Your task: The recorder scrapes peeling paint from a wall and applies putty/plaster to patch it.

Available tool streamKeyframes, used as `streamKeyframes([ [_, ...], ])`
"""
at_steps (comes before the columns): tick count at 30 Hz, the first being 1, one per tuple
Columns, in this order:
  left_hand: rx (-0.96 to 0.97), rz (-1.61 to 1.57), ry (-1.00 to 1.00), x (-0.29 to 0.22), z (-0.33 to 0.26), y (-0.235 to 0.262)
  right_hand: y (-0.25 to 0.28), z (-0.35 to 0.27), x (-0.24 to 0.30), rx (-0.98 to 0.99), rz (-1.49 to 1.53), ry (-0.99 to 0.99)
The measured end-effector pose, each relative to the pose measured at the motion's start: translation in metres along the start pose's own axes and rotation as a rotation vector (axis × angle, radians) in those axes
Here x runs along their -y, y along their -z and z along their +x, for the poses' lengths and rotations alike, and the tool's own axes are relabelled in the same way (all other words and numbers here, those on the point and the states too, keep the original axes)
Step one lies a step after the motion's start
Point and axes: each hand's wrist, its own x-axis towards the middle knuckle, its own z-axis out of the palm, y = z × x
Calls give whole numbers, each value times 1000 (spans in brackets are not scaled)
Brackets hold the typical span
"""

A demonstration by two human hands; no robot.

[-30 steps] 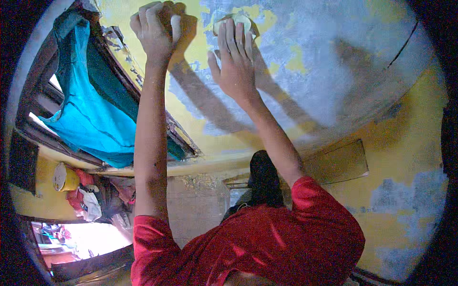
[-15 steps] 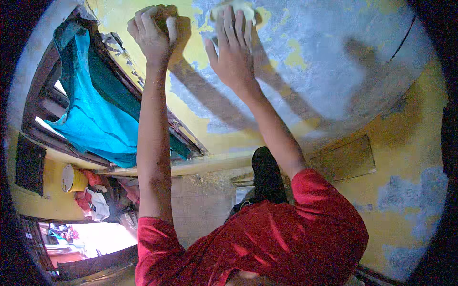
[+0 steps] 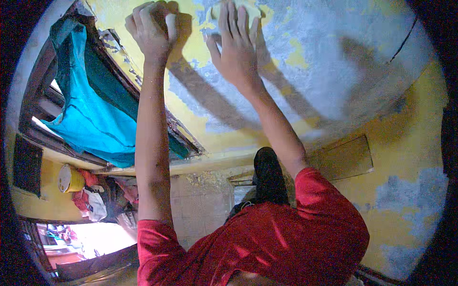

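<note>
My right hand [image 3: 236, 57] presses a pale, flat, pad-like piece [image 3: 257, 12] against a patchy blue-grey and yellow wall [image 3: 324, 38] at the top of the view. Its fingers lie over the piece, and only the edges of the piece show around them. Left of it, my left hand [image 3: 150, 31] is raised close to the same wall with curled fingers and the thumb to the right. Whatever it may hold is hidden behind the fingers and in dark shadow. Both forearms reach up from red sleeves.
A bright teal cloth [image 3: 90, 109] hangs over a dark-framed window opening at left. Below it are a yellow bucket [image 3: 74, 178] and bunched clothes [image 3: 95, 202]. A bright opening [image 3: 105, 240] lies at lower left. A rectangular panel [image 3: 346, 157] is on the wall at right.
My right hand has shifted slightly down and right on the wall, with its fingers a little more spread on the pale piece. The left hand has moved slightly up and left.
</note>
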Motion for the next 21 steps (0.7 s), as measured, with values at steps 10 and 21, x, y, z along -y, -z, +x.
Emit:
streamKeyframes([
  [10, 40, 116, -86, -4, 1, 2, 7, -1, -16, 10, -93, 2],
  [21, 37, 66, -56, -5, 5, -2, 0, -24, -23, -36, -43, -57],
])
